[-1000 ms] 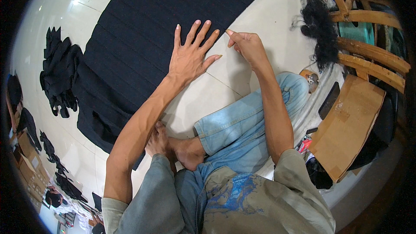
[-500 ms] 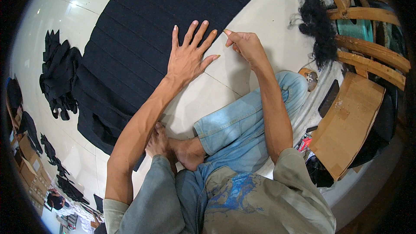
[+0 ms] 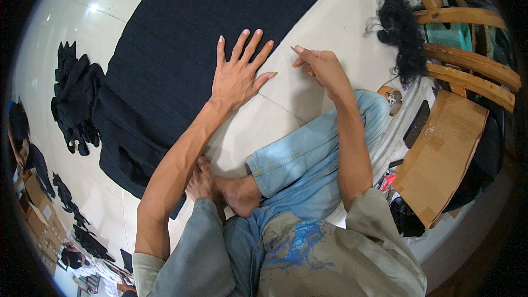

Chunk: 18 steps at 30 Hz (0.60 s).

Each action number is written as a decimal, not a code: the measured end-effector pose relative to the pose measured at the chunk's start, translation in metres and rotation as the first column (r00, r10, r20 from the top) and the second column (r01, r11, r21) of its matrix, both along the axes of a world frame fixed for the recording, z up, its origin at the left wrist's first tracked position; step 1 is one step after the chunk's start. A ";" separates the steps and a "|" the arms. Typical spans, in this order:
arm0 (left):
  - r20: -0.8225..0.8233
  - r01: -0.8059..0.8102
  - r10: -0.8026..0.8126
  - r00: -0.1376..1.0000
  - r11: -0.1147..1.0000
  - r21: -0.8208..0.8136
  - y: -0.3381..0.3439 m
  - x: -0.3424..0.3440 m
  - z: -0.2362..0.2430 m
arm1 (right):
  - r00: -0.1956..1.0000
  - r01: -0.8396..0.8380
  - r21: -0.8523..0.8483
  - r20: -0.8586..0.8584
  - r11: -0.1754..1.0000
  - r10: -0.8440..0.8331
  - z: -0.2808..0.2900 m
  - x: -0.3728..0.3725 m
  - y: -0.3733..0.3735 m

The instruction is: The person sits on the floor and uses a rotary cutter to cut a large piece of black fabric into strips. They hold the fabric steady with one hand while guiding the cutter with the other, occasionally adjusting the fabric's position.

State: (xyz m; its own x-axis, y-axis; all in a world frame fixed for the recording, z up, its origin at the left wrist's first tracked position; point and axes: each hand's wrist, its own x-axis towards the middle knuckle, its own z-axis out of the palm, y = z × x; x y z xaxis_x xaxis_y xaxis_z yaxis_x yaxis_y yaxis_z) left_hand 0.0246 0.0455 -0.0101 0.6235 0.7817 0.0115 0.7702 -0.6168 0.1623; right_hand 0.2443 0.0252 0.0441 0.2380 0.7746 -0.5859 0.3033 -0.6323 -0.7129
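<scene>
A big black cloth [image 3: 176, 49] lay on the shiny white floor [image 3: 335, 22], with lines running across it. It spread out in front of the person and to the left, and its right edge went slantwise between the two hands. The left hand [image 3: 237, 77] was open, with its palm down and its fingers spread wide. Its four long fingers lay on the black cloth, close to that edge, and its thumb stuck out past the edge, over the white floor. The right hand [image 3: 322, 70] was off the cloth, over the floor, a little way to the right of the edge. Its thumb and pointing finger were pinched together on a small thin thing [image 3: 292, 48]. Only a dark tip poked out toward the cloth, and it was too tiny to tell what it was. The tip did not touch the cloth.

Down by the left arm, the near end of the cloth was bunched up in folds, next to a bare foot [image 3: 201, 180]. A heap of black cloth strips [image 3: 80, 99] sat at the cloth's left side. Far to the right, a fuzzy black tangle of thread [image 3: 402, 36] lay beside some wooden bars [image 3: 462, 16].
</scene>
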 end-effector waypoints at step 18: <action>0.145 -0.025 0.034 0.989 0.997 -0.067 0.058 0.029 0.017 | 0.964 0.071 -0.053 -0.254 0.996 -0.083 -0.016 0.020 0.026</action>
State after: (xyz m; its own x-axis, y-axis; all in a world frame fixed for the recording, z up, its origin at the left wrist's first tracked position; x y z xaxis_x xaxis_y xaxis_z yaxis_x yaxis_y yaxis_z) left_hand 0.0534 0.1030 0.0074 0.5956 0.8018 0.0495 0.7529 -0.5787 0.3135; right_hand 0.2646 0.0513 0.0278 0.1340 0.7325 -0.6674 0.0638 -0.6785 -0.7319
